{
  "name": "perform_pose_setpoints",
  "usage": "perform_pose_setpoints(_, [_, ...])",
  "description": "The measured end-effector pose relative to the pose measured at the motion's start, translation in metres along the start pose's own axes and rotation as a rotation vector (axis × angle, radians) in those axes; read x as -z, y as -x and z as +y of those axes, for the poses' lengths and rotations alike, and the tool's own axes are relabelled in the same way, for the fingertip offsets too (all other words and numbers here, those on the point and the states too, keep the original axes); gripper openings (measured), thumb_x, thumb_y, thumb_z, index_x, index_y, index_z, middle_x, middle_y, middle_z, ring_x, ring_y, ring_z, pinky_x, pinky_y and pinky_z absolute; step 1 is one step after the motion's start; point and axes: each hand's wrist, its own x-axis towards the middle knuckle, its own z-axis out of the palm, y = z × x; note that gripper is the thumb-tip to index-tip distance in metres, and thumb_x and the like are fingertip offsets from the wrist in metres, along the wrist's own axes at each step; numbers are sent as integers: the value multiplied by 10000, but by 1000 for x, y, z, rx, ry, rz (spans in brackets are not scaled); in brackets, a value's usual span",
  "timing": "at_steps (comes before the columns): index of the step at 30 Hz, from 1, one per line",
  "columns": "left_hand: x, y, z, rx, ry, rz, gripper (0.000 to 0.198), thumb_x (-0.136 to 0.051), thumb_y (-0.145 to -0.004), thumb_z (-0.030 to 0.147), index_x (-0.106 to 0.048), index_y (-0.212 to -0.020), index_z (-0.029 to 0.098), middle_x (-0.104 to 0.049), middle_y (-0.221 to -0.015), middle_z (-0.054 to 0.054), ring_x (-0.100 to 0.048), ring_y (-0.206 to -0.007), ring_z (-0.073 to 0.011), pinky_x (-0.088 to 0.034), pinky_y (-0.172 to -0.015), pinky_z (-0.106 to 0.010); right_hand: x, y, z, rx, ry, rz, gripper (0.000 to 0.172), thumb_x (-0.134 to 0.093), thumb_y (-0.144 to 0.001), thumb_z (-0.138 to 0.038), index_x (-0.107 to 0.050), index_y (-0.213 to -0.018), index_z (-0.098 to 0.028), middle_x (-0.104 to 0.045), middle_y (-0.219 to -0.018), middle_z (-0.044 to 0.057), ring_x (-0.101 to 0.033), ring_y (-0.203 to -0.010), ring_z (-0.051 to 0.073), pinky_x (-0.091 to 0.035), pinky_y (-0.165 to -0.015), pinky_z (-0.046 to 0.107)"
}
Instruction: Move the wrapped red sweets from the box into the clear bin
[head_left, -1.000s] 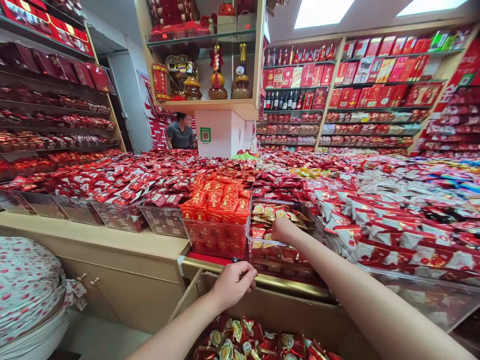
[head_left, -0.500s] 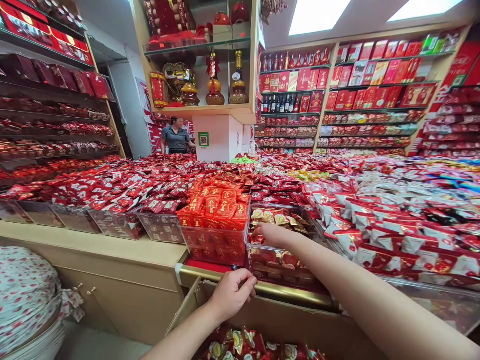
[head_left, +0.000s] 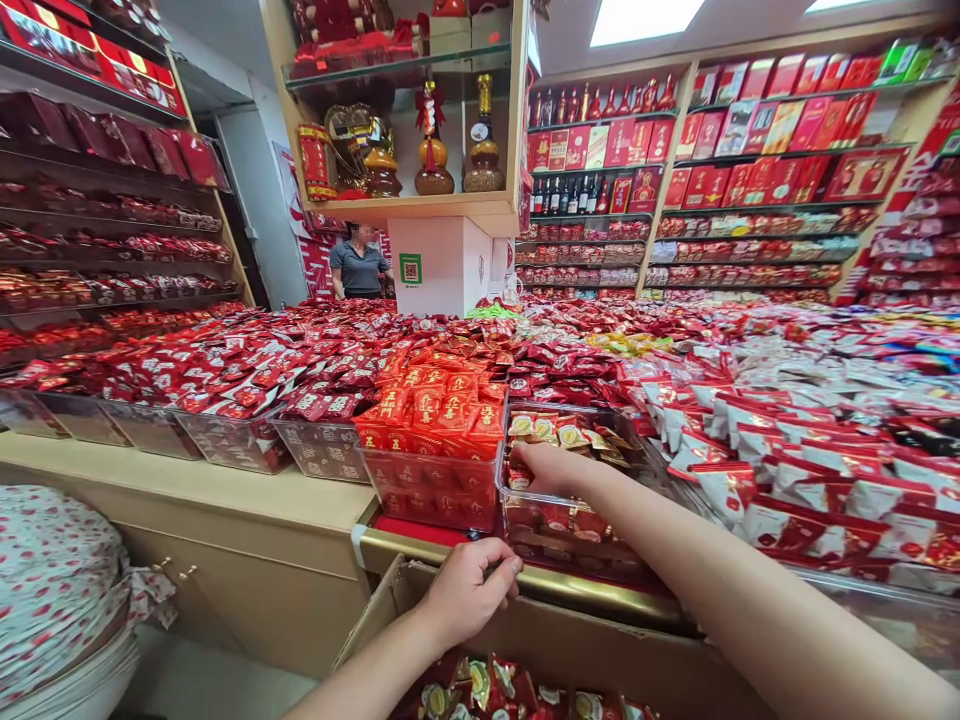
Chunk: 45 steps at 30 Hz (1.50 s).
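Note:
My right hand (head_left: 551, 468) reaches into a clear plastic bin (head_left: 504, 490) of small gold and red packets (head_left: 574, 434); its fingertips are down among the packets and what they hold is hidden. My left hand (head_left: 474, 588) is over the near edge of an open cardboard box (head_left: 600, 640), its fingers curled and thumb close to the forefinger; anything between them cannot be made out. Similar red and gold packets (head_left: 495, 690) lie inside the box. Just left of the bin stands another clear bin heaped with bright red packets (head_left: 431, 410).
Bins of dark red packets (head_left: 322, 405) run left along a beige counter (head_left: 225, 480); white and red packets (head_left: 795, 500) lie right. A brass-coloured rail (head_left: 592, 592) edges the counter. A patterned cloth bundle (head_left: 56, 590) sits lower left. A person (head_left: 360, 264) stands far behind.
The view has shifted slightly, moving the shelves and bins in the picture. Both hands keep nearly the same places, the right in the bin and the left over the box edge.

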Motion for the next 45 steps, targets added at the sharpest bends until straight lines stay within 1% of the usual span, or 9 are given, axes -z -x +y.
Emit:
perform_pose_setpoints(7, [0, 0, 1, 8, -11, 1, 306, -373, -774, 411, -532, -708, 158, -585, -608, 0, -535, -508, -97, -375, -495, -191, 2, 0, -4, -1, 24, -40, 209, -520, -659, -218, -621, -838, -180, -642, -786, 54, -573, -704, 170, -371, -576, 211])
perform_pose_setpoints(11, [0, 0, 1, 0, -10, 0, 297, -376, -778, 403, -530, -708, 159, -585, -607, 4, -531, -508, -94, -374, -507, -192, 3, 2, -5, 12, 66, -21, 225, -521, -667, -199, -631, -864, -192, -637, -843, 65, -574, -785, 191, -383, -640, 223])
perform_pose_setpoints(16, [0, 0, 0, 6, -3, -13, 298, -374, -780, 404, -527, -709, 158, -587, -620, 1, -533, -518, -97, -378, -514, -195, 4, 3, -2, 15, 118, 59, 280, -572, -635, -221, -615, -907, -172, -582, -961, 98, -553, -858, 217, -389, -706, 246])
perform_pose_setpoints(19, [0, 0, 1, 9, 3, -20, 299, -377, -777, 405, -526, -705, 156, -587, -623, -2, -532, -520, -99, -382, -514, -197, 3, 4, 0, -5, 141, 75, 238, -566, -652, -242, -626, -865, -154, -568, -961, 118, -565, -810, 217, -398, -679, 257])
perform_pose_setpoints(23, [0, -1, 2, 2, 16, -26, 287, -380, -776, 396, -525, -709, 158, -578, -613, 2, -527, -513, -96, -380, -504, -195, -1, 2, 2, 6, 139, 20, 201, -580, -642, -316, -646, -765, -171, -612, -813, 87, -574, -758, 204, -401, -639, 236])
perform_pose_setpoints(27, [1, -1, 2, 1, 13, -30, 279, -382, -777, 390, -523, -710, 159, -575, -615, 3, -527, -514, -95, -379, -505, -193, -3, -1, 3, 17, 140, 5, 250, -588, -620, -307, -631, -835, -186, -614, -866, 90, -571, -768, 206, -398, -620, 237])
perform_pose_setpoints(31, [0, 0, 2, 4, 18, -31, 283, -384, -776, 394, -522, -705, 157, -575, -616, 2, -526, -511, -96, -379, -500, -193, -4, -1, 4, -14, 142, 13, 209, -550, -628, -233, -630, -811, -175, -629, -805, 97, -575, -744, 212, -391, -594, 247])
perform_pose_setpoints(40, [0, 0, 2, 7, 17, -26, 283, -388, -773, 398, -521, -707, 157, -573, -618, 1, -521, -511, -96, -380, -500, -195, 0, 4, 3, -41, 64, -17, 231, -551, -634, -330, -630, -811, -205, -643, -785, 42, -574, -688, 165, -379, -543, 206])
perform_pose_setpoints(45, [0, 0, 5, 7, 30, -30, 273, -389, -775, 381, -522, -707, 152, -571, -620, -1, -517, -511, -95, -380, -502, -195, 0, 3, 0, -64, 69, -37, 255, -563, -617, -317, -627, -820, -175, -642, -808, 78, -580, -710, 200, -385, -548, 230])
